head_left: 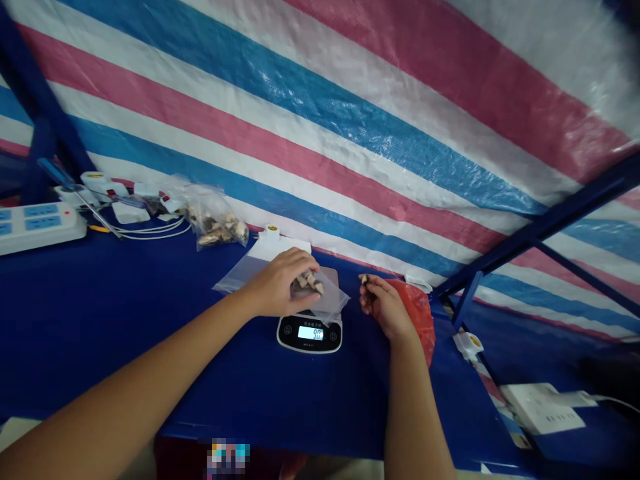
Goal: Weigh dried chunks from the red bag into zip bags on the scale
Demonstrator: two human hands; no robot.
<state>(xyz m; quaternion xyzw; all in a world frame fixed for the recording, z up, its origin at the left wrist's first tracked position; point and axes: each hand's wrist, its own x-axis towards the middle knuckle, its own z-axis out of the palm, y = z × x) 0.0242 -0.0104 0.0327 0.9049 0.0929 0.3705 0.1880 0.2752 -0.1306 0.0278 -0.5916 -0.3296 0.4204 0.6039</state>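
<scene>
A small digital kitchen scale (310, 332) sits on the blue table (125, 320), its lit display reading about 90. A clear plastic bag (327, 300) with a few brownish pieces lies on the scale's platform. My left hand (277, 287) rests over that bag, fingers curled on its opening. My right hand (383, 305) hovers just right of the scale, fingers pinched on a small dark piece (365, 280). A red plastic bag (417, 313) lies under and behind my right hand.
A filled clear bag of brown pieces (217, 223) lies at the back left near white cables, tape rolls and a white power strip (37, 227). Flat empty bags (255, 263) lie behind the scale. Another white power strip (543, 408) sits at right. A striped tarp (350, 120) backs the table.
</scene>
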